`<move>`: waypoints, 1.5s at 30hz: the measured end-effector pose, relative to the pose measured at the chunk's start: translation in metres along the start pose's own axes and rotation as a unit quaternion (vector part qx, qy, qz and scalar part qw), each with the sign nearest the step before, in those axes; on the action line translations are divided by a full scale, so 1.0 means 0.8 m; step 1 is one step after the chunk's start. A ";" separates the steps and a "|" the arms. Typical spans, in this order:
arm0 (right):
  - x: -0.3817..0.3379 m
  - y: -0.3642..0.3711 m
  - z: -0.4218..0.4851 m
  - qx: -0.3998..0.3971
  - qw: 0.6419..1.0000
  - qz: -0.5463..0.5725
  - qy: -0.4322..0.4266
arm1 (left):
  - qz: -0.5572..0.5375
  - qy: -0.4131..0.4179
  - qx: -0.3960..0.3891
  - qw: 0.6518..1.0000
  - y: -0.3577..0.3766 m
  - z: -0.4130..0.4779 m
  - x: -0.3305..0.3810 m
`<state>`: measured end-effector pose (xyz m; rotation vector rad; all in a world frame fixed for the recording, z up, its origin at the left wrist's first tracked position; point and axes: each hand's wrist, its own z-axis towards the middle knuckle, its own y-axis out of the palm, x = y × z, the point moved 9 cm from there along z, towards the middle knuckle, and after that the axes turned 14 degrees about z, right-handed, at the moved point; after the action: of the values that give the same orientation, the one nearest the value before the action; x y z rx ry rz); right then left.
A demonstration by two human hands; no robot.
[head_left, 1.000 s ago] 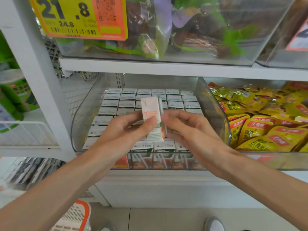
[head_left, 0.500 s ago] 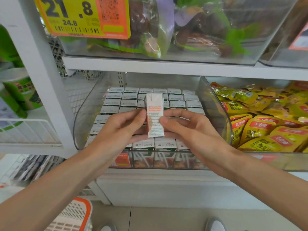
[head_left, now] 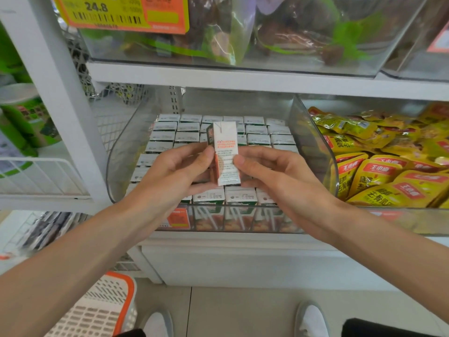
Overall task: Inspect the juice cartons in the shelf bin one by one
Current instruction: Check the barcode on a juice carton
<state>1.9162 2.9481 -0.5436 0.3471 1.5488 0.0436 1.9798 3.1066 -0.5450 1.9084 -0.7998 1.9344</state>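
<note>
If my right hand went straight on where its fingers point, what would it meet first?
The right hand would meet the juice carton it pinches; beyond, probably the left hand, depth unclear.

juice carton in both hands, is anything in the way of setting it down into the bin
Nothing visible blocks it. The juice carton, pinched upright by the left hand and right hand, sits over the front rows of the open-topped bin. The gap it would drop into is hidden behind the hands.

Shop: price tag (head_left: 121, 14), stocked shelf bins (head_left: 313, 152).
</note>
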 end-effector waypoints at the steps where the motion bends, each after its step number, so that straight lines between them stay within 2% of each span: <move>1: 0.000 0.000 0.000 0.001 1.000 0.002 0.001 | -0.001 -0.002 -0.001 1.000 0.000 0.000 0.000; 6: -0.002 0.001 -0.001 0.002 1.000 0.021 0.001 | -0.002 -0.006 -0.004 1.000 -0.001 0.002 -0.004; 12: -0.003 -0.003 -0.002 0.014 0.997 0.075 0.006 | -0.004 0.007 0.053 0.999 -0.011 0.002 -0.002; 17: -0.005 -0.001 -0.002 0.017 0.997 0.071 0.003 | 0.021 0.029 0.045 0.998 -0.006 -0.001 0.004; 32: -0.003 -0.004 -0.003 0.029 0.997 0.075 0.015 | 0.002 0.039 0.036 0.999 -0.007 0.000 0.004; 38: -0.003 0.004 -0.002 -0.015 0.999 0.029 0.008 | 0.011 0.056 0.035 0.998 -0.009 -0.002 0.010; 45: 0.001 0.002 -0.003 -0.015 0.999 -0.036 0.020 | 0.035 0.040 0.003 0.999 0.000 -0.003 0.009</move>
<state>1.9142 2.9503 -0.5441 0.2669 1.5977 0.0174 1.9774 3.1065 -0.5379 1.8165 -0.8508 2.0419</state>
